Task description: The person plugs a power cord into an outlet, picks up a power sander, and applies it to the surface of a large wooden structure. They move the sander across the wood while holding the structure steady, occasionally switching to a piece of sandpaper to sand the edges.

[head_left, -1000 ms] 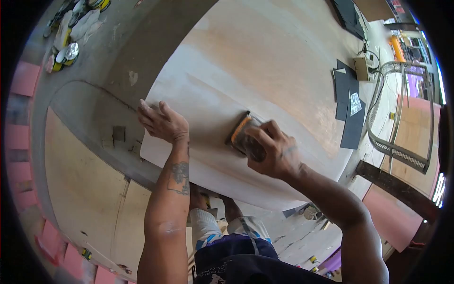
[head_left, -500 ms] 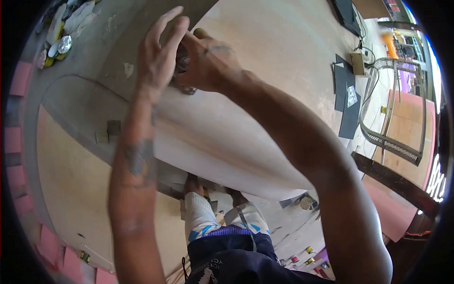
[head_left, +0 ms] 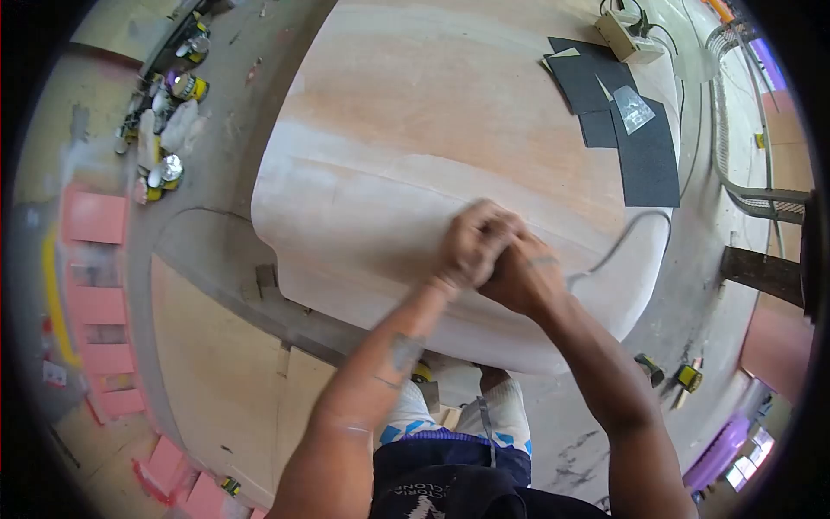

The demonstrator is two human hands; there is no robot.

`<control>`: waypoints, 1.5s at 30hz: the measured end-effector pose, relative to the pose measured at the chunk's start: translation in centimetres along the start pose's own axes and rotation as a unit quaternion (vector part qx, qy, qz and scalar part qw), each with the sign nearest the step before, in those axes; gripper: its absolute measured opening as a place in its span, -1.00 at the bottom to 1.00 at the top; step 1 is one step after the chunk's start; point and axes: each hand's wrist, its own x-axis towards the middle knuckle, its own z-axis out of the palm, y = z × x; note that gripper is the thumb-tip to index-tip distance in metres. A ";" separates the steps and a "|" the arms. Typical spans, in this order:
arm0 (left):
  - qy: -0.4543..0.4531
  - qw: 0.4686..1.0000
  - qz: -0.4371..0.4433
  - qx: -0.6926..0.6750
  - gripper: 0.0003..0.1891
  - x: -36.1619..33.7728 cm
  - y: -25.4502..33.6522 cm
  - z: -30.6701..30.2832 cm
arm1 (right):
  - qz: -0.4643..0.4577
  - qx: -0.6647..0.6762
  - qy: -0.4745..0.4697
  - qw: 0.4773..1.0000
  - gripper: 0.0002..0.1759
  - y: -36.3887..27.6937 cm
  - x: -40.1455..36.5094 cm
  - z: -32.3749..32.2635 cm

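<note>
A large pale panel (head_left: pixel 415 95) with a rounded, whitish front edge lies before me. Over its whitish part, my left hand (head_left: pixel 474 245) is closed, fingers curled against the right hand. My right hand (head_left: pixel 526 275) is closed too, its fingers bent downward close to the panel. Whatever sits beneath the two hands is hidden by them, and motion smears the fingers. A grey cable (head_left: pixel 635 223) loops over the panel and ends near my right wrist.
Dark sheets of paper (head_left: pixel 644 156) lie at the panel's right, with a clear plastic piece (head_left: pixel 633 110) on top. Behind them is a power strip (head_left: pixel 624 39). Cans (head_left: pixel 188 86) and clutter stand on the floor at left. A metal frame (head_left: pixel 752 199) stands at right.
Both hands have moved from the panel's far left edge toward me and right, onto its whitish front part. My left fingers, stretched out before, are now curled. The view has shifted too.
</note>
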 end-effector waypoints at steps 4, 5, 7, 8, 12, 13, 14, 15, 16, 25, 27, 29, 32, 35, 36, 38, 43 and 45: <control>-0.070 0.996 0.037 0.039 -0.42 -0.7 -1.3 12.2 | 0.039 0.029 0.069 0.996 -0.35 8.6 -8.5 -2.5; -0.090 0.995 0.029 0.043 -0.44 -0.7 -1.3 14.8 | 0.049 0.019 0.084 0.995 -0.34 10.5 -10.3 -3.2; -0.130 0.990 0.017 0.043 -0.46 -0.6 -1.4 19.5 | 0.087 0.033 0.063 0.994 -0.26 14.3 -13.9 -4.7; -0.150 0.988 0.013 0.040 -0.47 -0.6 -1.5 21.7 | 0.096 0.090 0.092 0.987 -0.20 16.2 -15.7 -5.2; -0.156 0.982 0.020 0.105 -0.49 -1.0 -2.8 28.8 | 0.138 0.042 0.123 0.982 -0.15 20.3 -20.1 -5.9; -0.138 0.981 0.047 0.130 -0.49 -1.3 -2.9 29.6 | 0.138 0.024 0.116 0.983 -0.15 20.8 -20.5 -5.9; -0.119 0.978 0.074 0.154 -0.48 -1.7 -2.8 30.3 | 0.136 0.005 0.108 0.985 -0.15 21.1 -20.6 -5.8; -0.098 0.974 0.100 0.178 -0.48 -2.0 -2.3 30.6 | 0.133 -0.014 0.099 0.986 -0.15 21.2 -20.6 -5.7; -0.056 0.953 0.182 0.237 -0.49 -2.5 -1.1 30.0 | 0.088 -0.090 0.137 0.982 -0.25 20.5 -20.1 -5.3; 0.025 0.956 0.104 0.272 -0.55 -2.8 2.2 12.7 | -0.062 -0.115 0.035 0.991 -0.05 11.5 -10.3 1.9; 0.041 0.956 0.096 0.274 -0.57 -2.4 2.7 7.8 | -0.117 -0.169 0.053 0.977 -0.08 9.9 -7.1 4.6; 0.055 0.957 0.094 0.270 -0.58 -1.8 3.5 2.5 | -0.066 -0.025 0.040 0.997 -0.19 3.5 -3.6 4.3; 0.066 0.960 0.063 0.263 -0.63 -1.3 4.6 -5.2 | -0.047 0.029 0.015 0.998 -0.29 -4.1 1.7 5.2; 0.092 0.950 0.075 0.287 -0.69 -1.0 5.0 -12.8 | -0.035 0.065 0.000 0.997 -0.33 -10.2 6.4 7.2; 0.097 0.952 0.060 0.283 -0.72 -1.0 5.5 -15.3 | -0.046 0.063 -0.012 0.997 -0.35 -11.9 8.0 8.1; 0.104 0.957 0.028 0.270 -0.74 -1.2 6.0 -19.9 | -0.067 0.086 -0.012 0.994 -0.46 -15.5 11.0 9.2; 0.128 0.960 -0.020 0.247 -0.75 -1.7 6.6 -29.7 | -0.099 0.120 -0.032 0.987 -0.53 -23.0 16.1 12.6; 0.129 0.961 -0.041 0.242 -0.74 -1.4 7.0 -30.7 | -0.096 0.096 -0.046 0.990 -0.46 -24.2 17.1 12.5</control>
